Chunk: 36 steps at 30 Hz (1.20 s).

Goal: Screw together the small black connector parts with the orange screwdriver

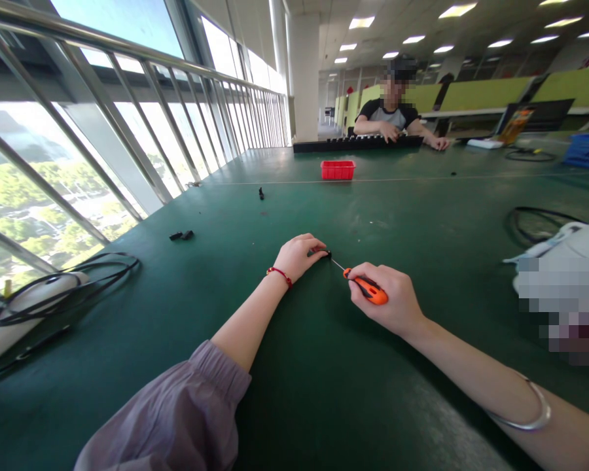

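My right hand point(390, 297) is wrapped round an orange and black screwdriver point(374, 292), its thin shaft pointing left and away from me. The tip meets a small black part point(328, 254) on the green tabletop. My left hand point(298, 256) pinches that part between thumb and fingers, which hide most of it, so its exact kind cannot be made out. Beyond my hands, a small black piece point(261, 193) lies on the table. Farther left rest two more dark pieces point(181, 235), close together.
A red basket point(338, 171) stands ahead on the green table point(294, 209). Behind it a person point(390, 118) works at a long black strip point(358, 143). Cables and a white power strip point(34, 307) lie left, by a metal railing point(177, 72). A pale bundle point(569, 268) and blue basket point(588, 152) are right.
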### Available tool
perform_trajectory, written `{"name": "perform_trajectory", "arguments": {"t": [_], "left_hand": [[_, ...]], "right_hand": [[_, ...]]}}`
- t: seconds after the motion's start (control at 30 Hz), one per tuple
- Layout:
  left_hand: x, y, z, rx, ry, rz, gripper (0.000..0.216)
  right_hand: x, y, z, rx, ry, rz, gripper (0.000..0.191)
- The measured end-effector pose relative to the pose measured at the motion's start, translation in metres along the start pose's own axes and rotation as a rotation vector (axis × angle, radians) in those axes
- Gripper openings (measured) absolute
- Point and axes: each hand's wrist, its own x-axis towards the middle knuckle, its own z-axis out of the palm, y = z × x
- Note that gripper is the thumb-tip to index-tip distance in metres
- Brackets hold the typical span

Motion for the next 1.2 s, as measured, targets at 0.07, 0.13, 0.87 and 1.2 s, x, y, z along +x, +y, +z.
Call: {"name": "perform_trajectory", "arguments": {"t": [0.07,0.13,0.87,1.2], "left_hand": [[0.0,0.001,-0.001,0.006,-0.017,0.013,0.019],[0.001,0.001,-0.001,0.02,-0.035,0.027,0.018],[-0.003,0.012,-0.004,0.263,-0.048,0.173,0.02],[-0.003,0.011,-0.003,0.287,-0.018,0.184,0.021]], "right_hand": [[0.0,0.0,0.0,-0.008,0.001,-0.003,0.009],[0.0,0.0,0.0,-0.009,0.002,0.001,0.01],[-0.001,-0.001,-0.003,0.115,0.152,0.068,0.003],[-0.001,0.001,-0.002,0.117,0.18,0.048,0.002]]}}
